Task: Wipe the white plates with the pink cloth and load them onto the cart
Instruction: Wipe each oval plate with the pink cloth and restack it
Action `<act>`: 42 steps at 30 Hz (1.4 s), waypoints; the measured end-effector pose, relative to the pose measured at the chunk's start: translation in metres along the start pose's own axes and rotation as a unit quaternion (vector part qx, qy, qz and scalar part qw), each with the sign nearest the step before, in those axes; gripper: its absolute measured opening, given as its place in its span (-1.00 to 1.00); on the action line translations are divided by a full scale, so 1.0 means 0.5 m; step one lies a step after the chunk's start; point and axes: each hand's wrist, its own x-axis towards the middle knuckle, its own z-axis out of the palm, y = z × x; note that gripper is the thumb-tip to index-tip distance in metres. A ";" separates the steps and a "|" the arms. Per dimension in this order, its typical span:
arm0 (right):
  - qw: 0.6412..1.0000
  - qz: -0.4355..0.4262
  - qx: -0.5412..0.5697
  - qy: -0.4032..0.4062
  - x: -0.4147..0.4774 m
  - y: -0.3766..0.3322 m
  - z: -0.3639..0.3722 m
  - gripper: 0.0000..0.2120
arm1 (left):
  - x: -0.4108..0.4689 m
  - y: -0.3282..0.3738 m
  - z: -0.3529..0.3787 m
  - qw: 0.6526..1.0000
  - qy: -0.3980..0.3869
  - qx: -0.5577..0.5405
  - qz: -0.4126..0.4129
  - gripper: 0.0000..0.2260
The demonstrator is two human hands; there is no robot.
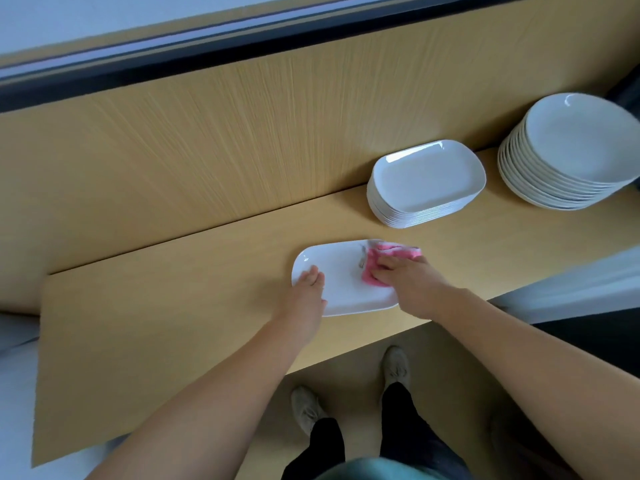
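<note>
Two hands shared one job near the front edge of the counter [173, 306]. A single oblong white plate [341, 282] lay flat there, well forward of the rest, probably so there was room to work over it. The left hand [310, 285] rested on the plate's left end with fingers fairly straight and laid flat, gripping nothing. That looked like a steadying press, so the smooth plate would not slide on the wood. The right hand [405, 278] lay open and palm-down on the pink cloth [393, 250], pressing it onto the plate's right end. The cloth was bunched under the fingers and spilled past the rim at the far side. Flat fingers spread the pressure, which suited wiping more than a pinch would.

Toward the back edge stood a stack of oblong plates [427, 178], and at the right end a taller stack of round plates [571, 147] (which of these were wiped could not be told). No cart showed in view, so loading seemed some way off. The wiping of this plate appeared to be the step in hand.
</note>
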 end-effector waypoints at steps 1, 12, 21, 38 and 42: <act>1.000 0.005 0.009 -0.005 -0.008 -0.003 0.004 -0.38 | 0.000 0.004 0.000 1.000 -0.002 0.004 -0.007 -0.49; 1.000 -0.003 0.016 0.022 -0.021 -0.022 0.016 -0.54 | 0.010 0.040 0.026 0.997 0.010 0.067 -0.042 -0.16; 0.989 -0.108 -0.017 0.096 -0.027 -0.004 0.036 -0.86 | 0.008 0.041 0.035 0.996 0.047 0.043 -0.055 -0.17; 0.944 -0.076 0.212 0.241 -0.081 0.022 0.010 -0.81 | -0.037 0.057 0.033 0.993 0.083 0.073 -0.044 -0.41; 0.934 -0.059 0.222 0.274 -0.100 0.030 -0.007 -0.78 | -0.059 0.060 0.040 0.990 0.101 0.093 -0.032 -0.60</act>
